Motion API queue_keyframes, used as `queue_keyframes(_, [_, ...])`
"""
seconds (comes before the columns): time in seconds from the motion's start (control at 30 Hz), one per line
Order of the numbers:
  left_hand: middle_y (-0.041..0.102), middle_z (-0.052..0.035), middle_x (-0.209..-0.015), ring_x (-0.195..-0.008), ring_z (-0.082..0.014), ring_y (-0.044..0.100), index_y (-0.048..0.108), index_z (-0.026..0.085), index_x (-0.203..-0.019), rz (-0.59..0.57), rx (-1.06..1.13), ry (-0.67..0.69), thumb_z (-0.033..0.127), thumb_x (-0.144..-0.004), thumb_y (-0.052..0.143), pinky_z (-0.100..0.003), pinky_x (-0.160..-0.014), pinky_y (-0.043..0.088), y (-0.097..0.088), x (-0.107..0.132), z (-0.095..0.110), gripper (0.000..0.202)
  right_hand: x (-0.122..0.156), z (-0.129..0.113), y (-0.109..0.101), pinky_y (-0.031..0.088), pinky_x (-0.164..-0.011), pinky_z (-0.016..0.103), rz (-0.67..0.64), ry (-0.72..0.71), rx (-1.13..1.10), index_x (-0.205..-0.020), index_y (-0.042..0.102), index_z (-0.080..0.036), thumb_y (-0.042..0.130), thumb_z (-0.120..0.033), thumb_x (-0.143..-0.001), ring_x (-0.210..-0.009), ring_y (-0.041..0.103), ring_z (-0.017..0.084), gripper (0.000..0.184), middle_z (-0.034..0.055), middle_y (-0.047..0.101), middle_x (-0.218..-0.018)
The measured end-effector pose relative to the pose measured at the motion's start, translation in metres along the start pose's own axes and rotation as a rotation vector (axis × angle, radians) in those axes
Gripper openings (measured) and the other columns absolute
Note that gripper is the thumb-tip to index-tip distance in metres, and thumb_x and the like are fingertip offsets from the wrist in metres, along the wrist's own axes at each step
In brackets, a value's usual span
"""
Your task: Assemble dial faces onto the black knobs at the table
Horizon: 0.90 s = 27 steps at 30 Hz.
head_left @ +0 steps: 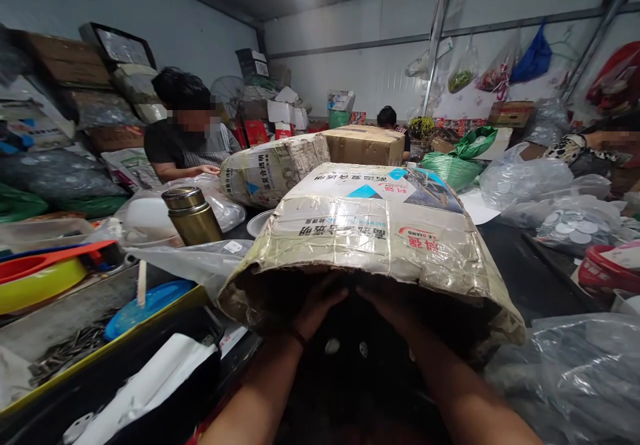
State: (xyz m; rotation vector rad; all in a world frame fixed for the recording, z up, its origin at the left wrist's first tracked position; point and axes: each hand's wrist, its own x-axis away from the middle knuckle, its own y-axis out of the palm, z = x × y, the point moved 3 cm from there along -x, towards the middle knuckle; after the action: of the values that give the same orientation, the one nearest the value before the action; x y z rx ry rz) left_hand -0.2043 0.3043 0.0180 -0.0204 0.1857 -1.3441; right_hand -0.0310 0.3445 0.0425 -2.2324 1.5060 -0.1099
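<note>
A worn cardboard box (345, 231), wrapped in clear tape and printed in blue and red, lies on its side with its mouth toward me. Both my hands reach into the shadow under its upper edge. My left hand (323, 303) has its fingers stretched forward, with the thumb apart. Close beside it, my right hand (384, 303) also points inward, thumb extended. Their fingertips are partly lost in the dark, and I see nothing held in either. A few small pale round pieces (332, 346) show between my forearms.
Left are a gold thermos (193, 217), a blue lid (145, 308) and a tray with metal bits (75, 345). Behind stand a second taped box (275, 170) and a brown carton (365, 145). Clear bags (575, 225) lie right. A person (187, 131) sits across; others are farther off.
</note>
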Motion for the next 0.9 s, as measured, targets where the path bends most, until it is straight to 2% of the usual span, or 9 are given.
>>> queue_keyframes(0.13, [0.055, -0.0039, -0.133, -0.129, -0.0271, 0.042, 0.057, 0.023, -0.123, -0.011, -0.016, -0.009, 0.039, -0.072, 0.066, -0.043, -0.107, 0.034, -0.006, 0.042, 0.006, 0.055, 0.015, 0.003, 0.008, 0.048, -0.091, 0.039, -0.143, 0.033, -0.048, -0.117, 0.058, -0.024, 0.069, -0.039, -0.075, -0.108, 0.059, 0.024, 0.046, 0.0042, 0.063, -0.117])
queue_keyframes(0.23, [0.055, -0.0044, -0.133, -0.128, -0.0276, 0.042, 0.058, 0.024, -0.123, -0.020, -0.041, 0.000, 0.041, -0.073, 0.064, -0.043, -0.108, 0.033, -0.010, 0.076, 0.010, 0.053, 0.035, 0.004, 0.012, 0.046, -0.093, 0.042, -0.255, 0.069, -0.004, -0.119, 0.059, -0.022, 0.071, -0.040, -0.070, -0.108, 0.059, 0.026, 0.053, 0.0063, 0.064, -0.116])
queue_keyframes(0.4, [0.053, -0.0037, -0.135, -0.129, -0.0279, 0.040, 0.057, 0.028, -0.124, -0.054, -0.112, 0.076, 0.041, -0.073, 0.065, -0.043, -0.109, 0.030, -0.007, 0.127, 0.014, 0.053, 0.068, -0.006, 0.010, 0.045, -0.095, 0.040, -0.335, -0.098, 0.182, -0.126, 0.053, -0.024, 0.071, -0.031, -0.068, -0.110, 0.057, 0.025, 0.061, 0.0064, 0.061, -0.121])
queue_keyframes(0.53, [0.055, -0.0053, -0.133, -0.126, -0.0273, 0.044, 0.059, 0.028, -0.122, -0.032, -0.183, 0.114, 0.039, -0.073, 0.065, -0.043, -0.107, 0.033, -0.002, 0.144, 0.014, 0.051, 0.093, -0.016, 0.008, 0.036, -0.103, 0.043, -0.378, -0.223, 0.467, -0.135, 0.044, -0.022, 0.071, -0.021, -0.062, -0.125, 0.044, 0.029, 0.078, 0.0107, 0.047, -0.137])
queue_keyframes(0.67, [0.058, -0.0072, -0.128, -0.123, -0.0274, 0.047, 0.071, 0.024, -0.100, 0.094, -0.193, 0.138, 0.039, -0.072, 0.064, -0.043, -0.107, 0.033, -0.004, 0.143, 0.017, 0.033, 0.116, -0.034, 0.001, 0.030, -0.107, 0.044, -0.426, -0.216, 0.555, -0.138, 0.039, -0.022, 0.063, -0.013, -0.065, -0.131, 0.034, 0.029, 0.078, 0.0107, 0.037, -0.145])
queue_keyframes(0.73, [0.060, -0.0077, -0.125, -0.123, -0.0265, 0.048, 0.070, 0.022, -0.101, 0.151, -0.172, 0.132, 0.040, -0.074, 0.061, -0.043, -0.107, 0.032, -0.009, 0.146, 0.018, 0.033, 0.128, -0.047, -0.009, 0.030, -0.107, 0.041, -0.374, -0.214, 0.490, -0.138, 0.040, -0.021, 0.059, -0.009, -0.066, -0.131, 0.035, 0.026, 0.075, 0.0092, 0.038, -0.144])
queue_keyframes(0.8, [0.062, -0.0081, -0.123, -0.122, -0.0251, 0.049, 0.067, 0.020, -0.108, 0.163, -0.155, 0.120, 0.041, -0.078, 0.057, -0.041, -0.107, 0.033, -0.014, 0.152, 0.018, 0.038, 0.146, -0.061, -0.023, 0.035, -0.104, 0.038, -0.238, -0.222, 0.395, -0.131, 0.048, -0.019, 0.055, -0.011, -0.070, -0.124, 0.045, 0.023, 0.062, 0.0083, 0.049, -0.136])
queue_keyframes(0.87, [0.063, -0.0082, -0.122, -0.121, -0.0243, 0.050, 0.063, 0.018, -0.113, 0.147, -0.152, 0.107, 0.041, -0.079, 0.055, -0.040, -0.106, 0.034, -0.020, 0.162, 0.016, 0.042, 0.175, -0.070, -0.039, 0.045, -0.091, 0.035, -0.066, -0.175, 0.339, -0.110, 0.062, -0.018, 0.051, -0.019, -0.079, -0.102, 0.059, 0.021, 0.032, 0.0070, 0.065, -0.111])
queue_keyframes(0.9, [0.062, -0.0083, -0.123, -0.121, -0.0241, 0.050, 0.062, 0.018, -0.116, 0.144, -0.154, 0.099, 0.041, -0.080, 0.055, -0.040, -0.106, 0.034, -0.022, 0.168, 0.014, 0.043, 0.194, -0.072, -0.046, 0.048, -0.082, 0.033, 0.011, -0.136, 0.333, -0.096, 0.065, -0.018, 0.048, -0.023, -0.083, -0.089, 0.062, 0.020, 0.022, 0.0058, 0.068, -0.095])
